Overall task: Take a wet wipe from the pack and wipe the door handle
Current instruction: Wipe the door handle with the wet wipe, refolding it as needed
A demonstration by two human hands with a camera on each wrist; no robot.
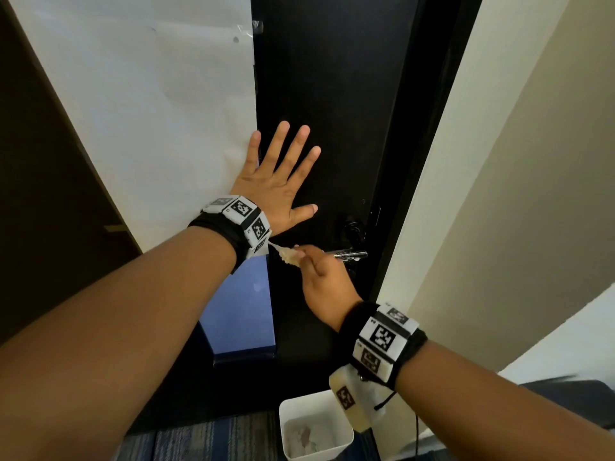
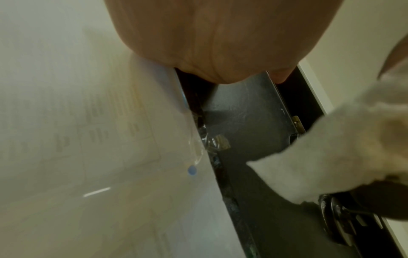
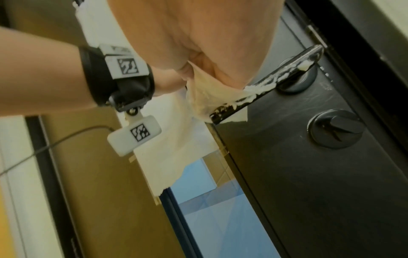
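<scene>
A white paper sheet (image 1: 139, 104) covers the frame's left half, taped beside a black door (image 1: 332, 94) at centre, with a pale wall (image 1: 499, 161) on the right and a white bin (image 1: 314, 424) at the bottom edge. The left hand (image 1: 279, 181) lies flat on the door, fingers spread and straight, holding nothing. Just below it, the right hand (image 1: 322, 274) grips a crumpled wet wipe (image 1: 289, 254) against the door handle (image 1: 351, 253), a dark lever smeared with white residue.
</scene>
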